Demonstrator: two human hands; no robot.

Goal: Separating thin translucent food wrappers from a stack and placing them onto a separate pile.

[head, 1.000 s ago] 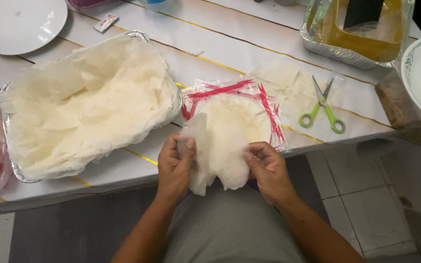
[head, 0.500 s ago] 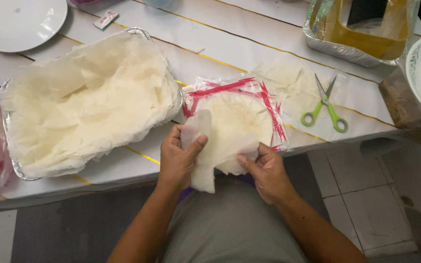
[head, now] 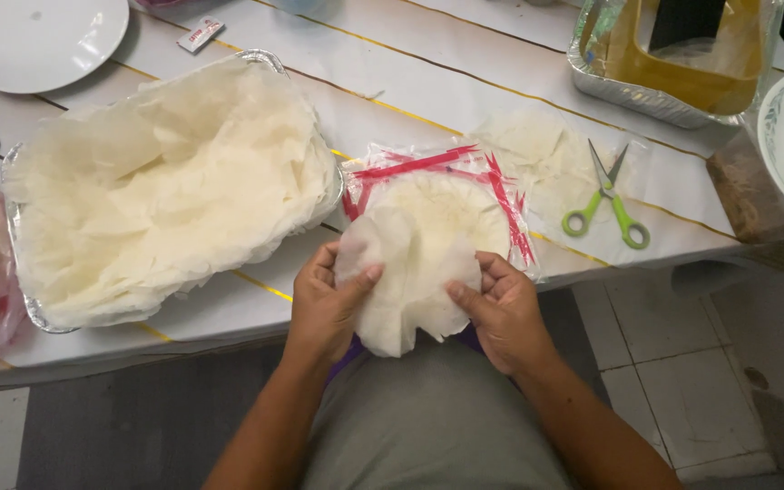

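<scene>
Wrapper sheet point(head: 410, 290), thin and pale, is held at the bench point(head: 465, 100) edge, just in front of the red-printed packet point(head: 492, 181). Left hand point(head: 324, 304) and right hand point(head: 501, 308) are pinched shut on its opposite edges, equally near.

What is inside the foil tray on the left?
The foil tray is heaped with thin, pale, crumpled wrapper sheets that spill over its rim. Its bottom and anything beneath the sheets are covered.

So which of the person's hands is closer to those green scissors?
Right. The right hand is below-left of the green scissors; the left hand is farther, beyond the thin wrappers both hold.
</scene>
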